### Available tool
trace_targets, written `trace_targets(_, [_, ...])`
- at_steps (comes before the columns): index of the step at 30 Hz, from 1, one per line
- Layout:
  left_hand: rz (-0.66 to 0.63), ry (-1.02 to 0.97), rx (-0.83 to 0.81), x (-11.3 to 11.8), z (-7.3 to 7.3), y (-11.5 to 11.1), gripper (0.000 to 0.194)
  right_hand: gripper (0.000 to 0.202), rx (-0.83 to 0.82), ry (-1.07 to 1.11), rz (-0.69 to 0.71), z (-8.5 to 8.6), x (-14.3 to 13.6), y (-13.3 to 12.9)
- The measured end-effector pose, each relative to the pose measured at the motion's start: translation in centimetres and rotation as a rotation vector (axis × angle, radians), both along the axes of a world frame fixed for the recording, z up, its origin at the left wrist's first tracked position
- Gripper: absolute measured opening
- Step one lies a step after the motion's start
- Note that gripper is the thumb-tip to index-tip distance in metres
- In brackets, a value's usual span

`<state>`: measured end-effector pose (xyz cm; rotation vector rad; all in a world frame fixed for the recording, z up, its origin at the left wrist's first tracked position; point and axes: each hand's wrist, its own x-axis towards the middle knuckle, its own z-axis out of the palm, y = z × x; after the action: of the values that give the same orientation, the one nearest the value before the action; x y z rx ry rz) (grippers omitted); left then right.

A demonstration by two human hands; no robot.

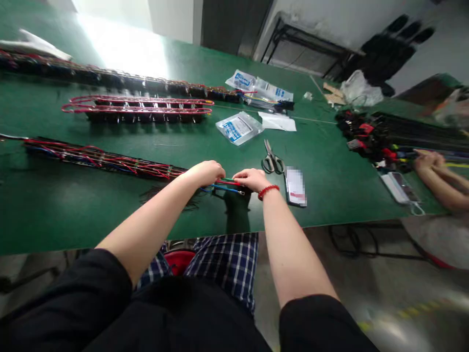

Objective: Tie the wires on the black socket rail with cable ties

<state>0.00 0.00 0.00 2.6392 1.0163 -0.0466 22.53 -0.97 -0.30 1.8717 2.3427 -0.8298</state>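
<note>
A long wiring harness [110, 161], a dark strip with red wires laced along it, lies across the table to my left. My left hand [208, 172] is closed around the wires at its right end. From there a red wire [223, 182] and a green wire run to my right hand [252, 180], whose fingers pinch their ends. Below them a blue wire [227, 188] ends in a metal terminal [241, 193], loose beneath my fingers. Thin dark strands [156, 193] lie by my left forearm. Scissors [272, 159] rest just beyond my right hand, beside a phone [296, 186].
A second bundle with looped red wires [146, 111] and a longer harness [120, 78] lie farther back on the green table [176, 142]. Plastic bags [240, 128] and white paper [277, 121] are beyond the scissors. At right, another person's hands [430, 164] are near a cable pile [366, 134].
</note>
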Motion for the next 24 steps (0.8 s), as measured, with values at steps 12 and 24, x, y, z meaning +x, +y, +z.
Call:
trace_targets(12, [0.198, 0.045, 0.233, 4.7, 0.8, -3.1, 0.024, 0.024, 0.083, -0.047, -0.056, -0.1, -0.6, -0.3])
trace_targets(24, [0.253, 0.055, 0.197, 6.5, 0.6, -5.0, 0.027, 0.021, 0.079, 0.043, -0.081, 0.3, -0.4, -0.7])
